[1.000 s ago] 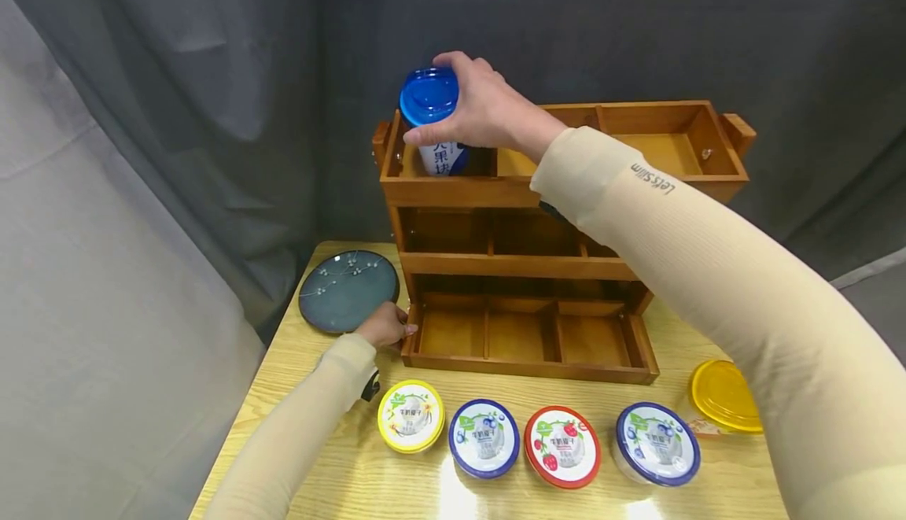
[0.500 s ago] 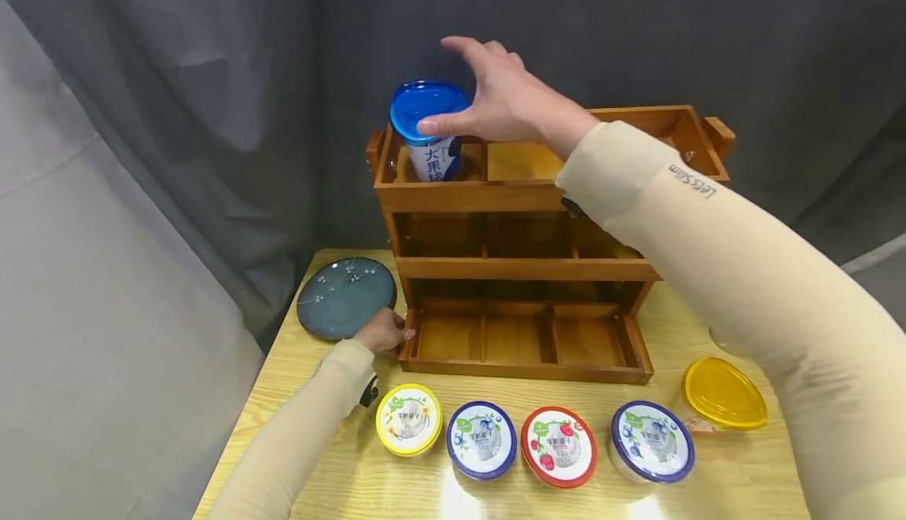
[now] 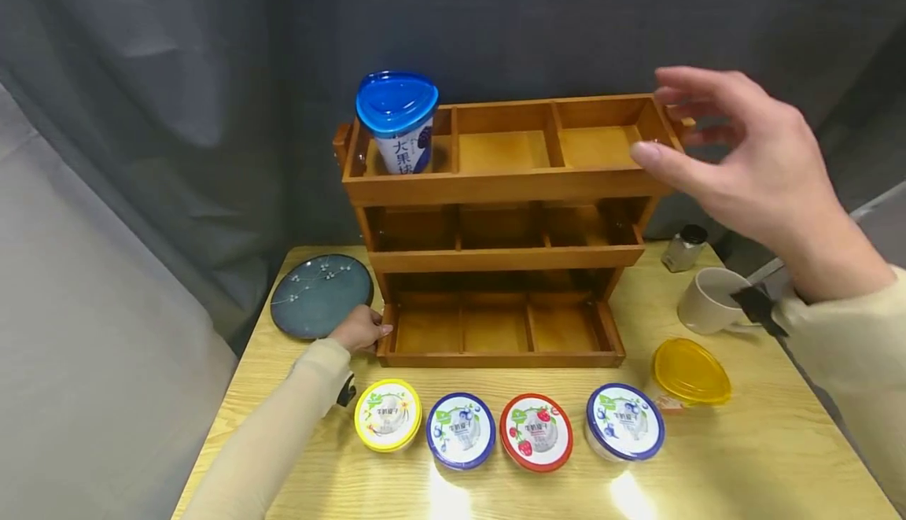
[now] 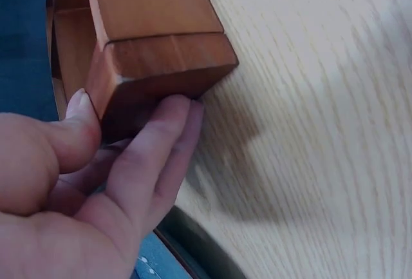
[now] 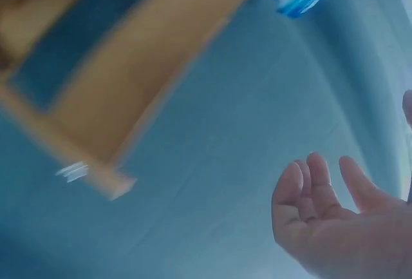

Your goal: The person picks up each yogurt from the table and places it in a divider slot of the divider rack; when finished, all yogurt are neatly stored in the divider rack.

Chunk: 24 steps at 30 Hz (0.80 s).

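A three-tier wooden organizer box stands on the table, each tier divided into compartments. My left hand grips the left front corner of its bottom tray; in the left wrist view the thumb lies at the tray's edge and the fingers lie along the outer wall. A tub with a blue lid stands upright in the left compartment of the top tier. My right hand hangs in the air by the top tier's right end, fingers spread and bent, holding nothing.
Several round lidded cups line the front: yellow, blue, red and another blue-rimmed cup. A yellow-lidded tub, a mug and a black-capped jar stand right; a dark plate lies left.
My right hand has let go of the blue-lidded tub, leaving it in the top left compartment, and moved away to the right. My left hand keeps its grip; the head view has shifted slightly.
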### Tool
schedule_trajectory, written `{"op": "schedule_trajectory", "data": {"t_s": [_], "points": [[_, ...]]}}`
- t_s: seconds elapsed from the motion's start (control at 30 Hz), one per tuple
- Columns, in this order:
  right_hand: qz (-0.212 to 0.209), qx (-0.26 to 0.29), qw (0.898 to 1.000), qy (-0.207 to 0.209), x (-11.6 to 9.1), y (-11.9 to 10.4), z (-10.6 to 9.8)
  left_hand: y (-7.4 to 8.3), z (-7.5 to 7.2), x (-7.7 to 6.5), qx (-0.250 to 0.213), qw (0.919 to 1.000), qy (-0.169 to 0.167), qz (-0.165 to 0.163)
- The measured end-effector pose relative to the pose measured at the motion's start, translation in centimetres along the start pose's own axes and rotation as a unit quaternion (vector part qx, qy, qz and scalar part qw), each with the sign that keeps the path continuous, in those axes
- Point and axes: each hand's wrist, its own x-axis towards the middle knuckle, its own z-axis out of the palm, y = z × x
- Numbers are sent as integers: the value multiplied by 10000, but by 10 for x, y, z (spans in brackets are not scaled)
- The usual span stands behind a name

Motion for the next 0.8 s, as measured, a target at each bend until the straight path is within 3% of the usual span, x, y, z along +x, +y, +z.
{"op": "schedule_trajectory", "data": {"t_s": [0.27, 0.4, 0.57, 0.8], "points": [[1141, -258, 9923, 395, -118, 90, -11, 3, -1, -7, -487, 9984, -277, -108], [1779, -355, 9832, 217, -164, 134, -7, 3, -5, -9, -566, 9979, -296, -133], [2283, -409, 9724, -244, -211, 176, 10, -1, -4, -8, -501, 9984, -236, -140], [2685, 94, 9631, -158, -255, 206, 39, 3, 3, -9, -402, 9986, -318, -102]]}}
